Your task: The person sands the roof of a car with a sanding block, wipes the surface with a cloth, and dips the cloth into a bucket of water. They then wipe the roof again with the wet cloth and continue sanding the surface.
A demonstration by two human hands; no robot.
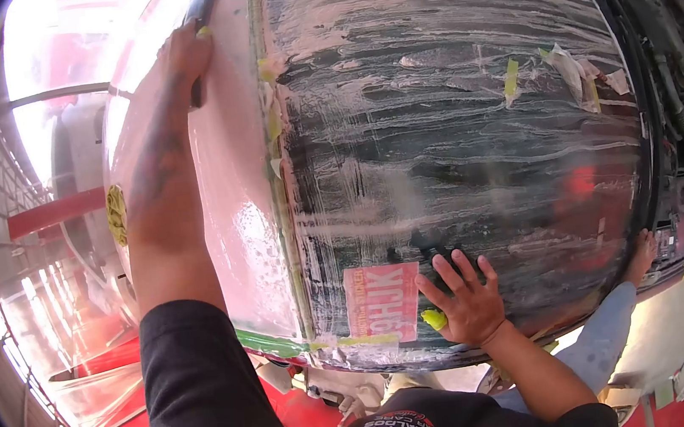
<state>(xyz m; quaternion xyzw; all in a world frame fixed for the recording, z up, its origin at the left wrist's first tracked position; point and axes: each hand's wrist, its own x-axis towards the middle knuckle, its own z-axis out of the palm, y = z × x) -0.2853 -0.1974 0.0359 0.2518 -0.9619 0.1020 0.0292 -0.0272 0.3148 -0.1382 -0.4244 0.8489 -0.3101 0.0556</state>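
Note:
My left hand (190,53) reaches far up the pale pink roof panel (233,158), its fingers closed round a long dark sanding block (202,9) pressed on the surface. Part of the block is hidden beneath my palm. On the dark, dust-streaked windshield (455,157) my right hand (468,300) lies flat with its fingers spread. Yellow tape (434,319) shows at its thumb. Just left of that hand is a pink paper (383,302) with large letters, stuck to the glass. A taped seam (273,137) runs between roof and windshield.
Torn tape and paper scraps (573,78) cling to the windshield. Beyond its black edge trim (646,116) lies the open engine bay (679,104). A pale blue denim leg (609,334) rests against the car at lower right. A red beam (56,213) and red sheeting stand at left.

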